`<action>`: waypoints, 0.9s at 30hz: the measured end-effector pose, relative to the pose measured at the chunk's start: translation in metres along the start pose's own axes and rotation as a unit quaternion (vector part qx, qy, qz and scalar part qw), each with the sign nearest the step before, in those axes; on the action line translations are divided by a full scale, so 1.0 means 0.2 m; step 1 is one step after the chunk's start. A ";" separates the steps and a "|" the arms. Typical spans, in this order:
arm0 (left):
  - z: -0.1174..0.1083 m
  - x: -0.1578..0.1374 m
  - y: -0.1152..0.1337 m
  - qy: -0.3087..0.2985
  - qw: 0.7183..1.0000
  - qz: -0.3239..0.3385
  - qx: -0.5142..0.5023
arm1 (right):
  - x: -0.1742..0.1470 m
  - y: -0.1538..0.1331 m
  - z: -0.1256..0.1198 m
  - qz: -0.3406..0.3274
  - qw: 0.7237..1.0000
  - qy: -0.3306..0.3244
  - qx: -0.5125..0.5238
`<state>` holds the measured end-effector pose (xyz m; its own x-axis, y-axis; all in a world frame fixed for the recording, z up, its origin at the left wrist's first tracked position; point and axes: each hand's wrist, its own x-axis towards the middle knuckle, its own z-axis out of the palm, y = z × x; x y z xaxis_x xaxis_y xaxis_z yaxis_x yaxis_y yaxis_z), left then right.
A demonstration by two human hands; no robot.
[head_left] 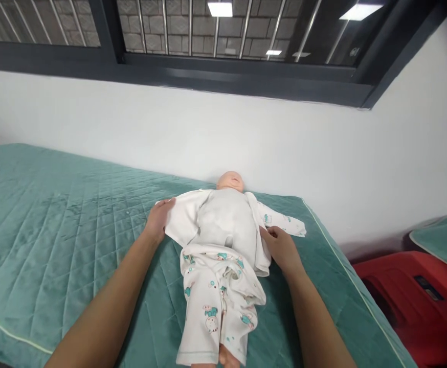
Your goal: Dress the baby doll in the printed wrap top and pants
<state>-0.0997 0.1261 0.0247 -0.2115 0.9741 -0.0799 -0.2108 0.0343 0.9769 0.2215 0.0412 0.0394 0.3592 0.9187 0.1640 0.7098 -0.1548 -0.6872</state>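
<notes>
A baby doll [230, 180] lies on its back, head toward the wall and feet toward me. Its white baby jacket [183, 217] is spread apart at the front, baring a pale torso [229, 217]. My left hand [160, 220] is closed on the outer edge of the left front panel and holds it out sideways. At the doll's other side, my right hand [281, 248] pinches the jacket's right edge. A printed sleeve [285, 223] stretches out beyond that hand. Printed white trousers [204, 306] cover the legs, bunched at the waist; the bare feet [229, 358] are partly cut off.
Under the doll is a green quilted bed cover [73, 245] with pale piping at its edges. A white wall [170, 130] rises behind, below a dark window frame [227, 76]. At the right stands a red plastic item [419, 301] with green fabric [444, 240] over it.
</notes>
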 end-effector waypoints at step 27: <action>-0.02 -0.36 -0.04 -0.286 0.785 0.329 0.441 | -0.16 -0.09 -0.11 -0.125 0.961 -0.242 0.042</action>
<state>-0.0872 0.0542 0.0214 0.5178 0.7784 0.3549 0.5601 -0.6221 0.5471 0.2098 0.0063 0.0627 -0.1544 0.9880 -0.0022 0.6791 0.1045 -0.7266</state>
